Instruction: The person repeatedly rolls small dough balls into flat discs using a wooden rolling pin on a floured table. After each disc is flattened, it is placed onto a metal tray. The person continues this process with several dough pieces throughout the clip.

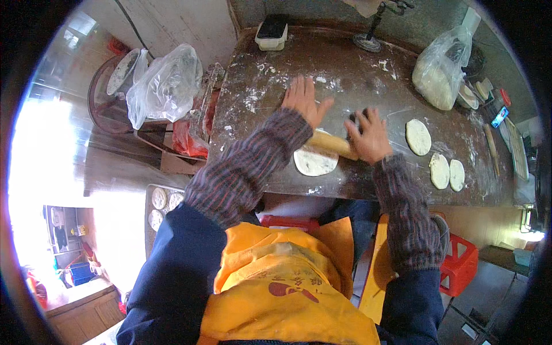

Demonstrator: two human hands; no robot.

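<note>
A wooden rolling pin lies slantwise across a flattened round of dough near the front edge of the floured worktop. My left hand is flat with its fingers stretched forward, just past the pin's left end; the wrist hides where it meets the pin. My right hand, slightly blurred, is at the pin's right end with its fingers spread and raised. Neither hand is wrapped around the pin. To the right lie several flat dough pieces, one farther back and two side by side nearer the edge.
A plastic bag of dough and a thinner rolling pin are at the right. A lidded tub and a metal stand stand at the back. At the left are a clear bag and a tray of dough rounds.
</note>
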